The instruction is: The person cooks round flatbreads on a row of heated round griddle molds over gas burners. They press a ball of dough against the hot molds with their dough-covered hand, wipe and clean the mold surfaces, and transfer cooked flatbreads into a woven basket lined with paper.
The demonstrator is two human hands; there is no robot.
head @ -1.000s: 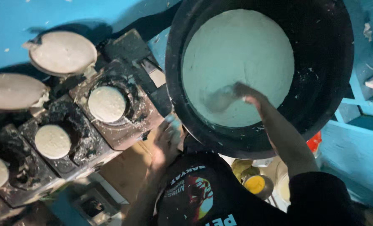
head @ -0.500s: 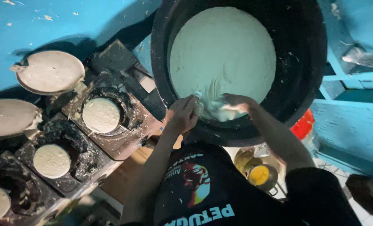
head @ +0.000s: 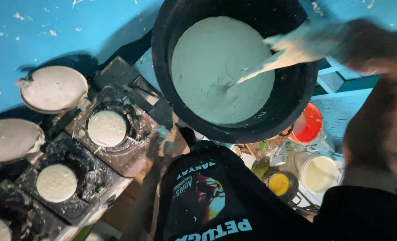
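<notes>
A big black tub (head: 171, 102) holds pale white batter (head: 211, 76). My right hand (head: 305, 42), blurred and coated in batter, is raised over the tub's right rim, cupped around a handful of batter. A thick strand runs from it down to the surface. My left hand (head: 160, 145) hangs low beside the tub's near rim, at the edge of the nearest stove, fingers loose and holding nothing. My dark printed shirt (head: 207, 201) fills the bottom middle.
Left of the tub stand crusted black pans with round white cakes (head: 107, 128) (head: 56, 182). Two batter-coated lids (head: 53, 88) (head: 9, 138) lie beyond them. A red bowl (head: 310, 122), a white cup of cream liquid (head: 318, 172) and a yellow container (head: 281, 184) sit at lower right.
My right hand has lifted out of the tub to the upper right, trailing batter. My left hand has dropped from the tub's rim to the stove edge.
</notes>
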